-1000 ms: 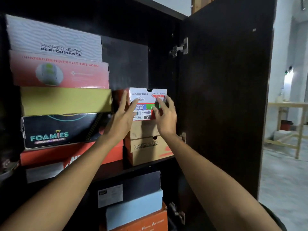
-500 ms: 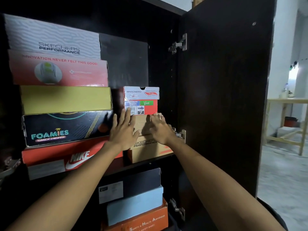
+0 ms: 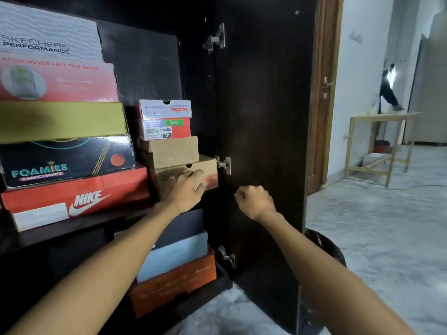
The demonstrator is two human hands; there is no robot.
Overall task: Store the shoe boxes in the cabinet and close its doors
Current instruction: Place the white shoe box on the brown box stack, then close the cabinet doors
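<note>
Boxes stacked in the cabinet (image 3: 145,68) at frame left, small red-and-white box (image 3: 165,119) topmost mid-frame. Left hand (image 3: 186,188) flat, fingers spread, against lower brown box (image 3: 186,172). Right hand (image 3: 254,201) curled, empty. Door (image 3: 263,117) at centre open; closing apparently left.

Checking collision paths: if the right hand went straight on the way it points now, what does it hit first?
Most likely the inner face of the open dark wooden cabinet door. The curled right hand points at it with nothing between, though the depth is unclear.
</note>
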